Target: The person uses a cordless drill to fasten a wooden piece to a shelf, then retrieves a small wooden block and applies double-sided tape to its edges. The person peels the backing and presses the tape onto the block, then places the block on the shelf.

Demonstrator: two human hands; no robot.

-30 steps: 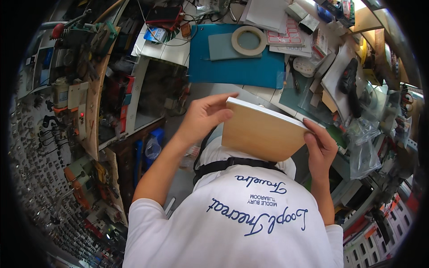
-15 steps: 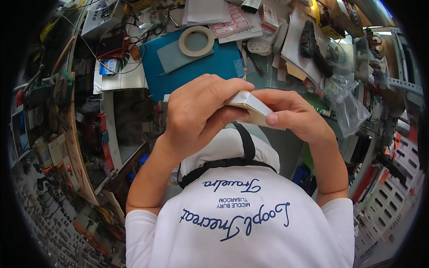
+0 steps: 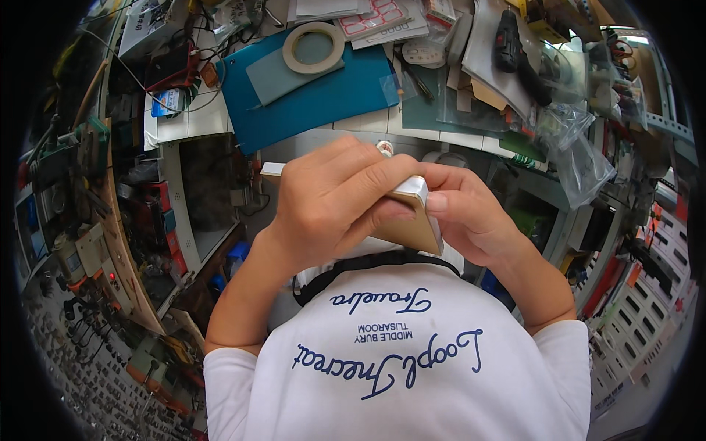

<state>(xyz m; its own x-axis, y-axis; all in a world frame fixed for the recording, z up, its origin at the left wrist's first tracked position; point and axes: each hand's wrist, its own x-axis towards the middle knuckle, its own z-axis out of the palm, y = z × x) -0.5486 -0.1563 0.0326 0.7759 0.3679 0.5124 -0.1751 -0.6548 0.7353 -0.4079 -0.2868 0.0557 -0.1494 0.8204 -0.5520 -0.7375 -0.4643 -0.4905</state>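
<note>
White-edged panel point(image 3: 415, 226) is being held in the air between the worktop point(image 3: 193, 126) and the white shirt point(image 3: 441, 411), probably leaving it room to tilt. Its tan face is slanting toward the shirt. On the worktop a blue sheet point(image 3: 309, 106) is lying flat, perhaps shielding the surface, and a grey pad point(image 3: 268, 79) is lying on it. The left hand point(image 3: 327, 195) is wrapping across the panel, fingers reaching over the white edge, thumb pressing the tan face, likely bearing most weight. The right hand point(image 3: 474, 213) is pinching the corner, apparently steadying that end; its other fingers are mostly hidden, so I cannot tell how they are sitting. A tape roll point(image 3: 312, 68) is overlapping the pad, perhaps weighing it down.
</note>
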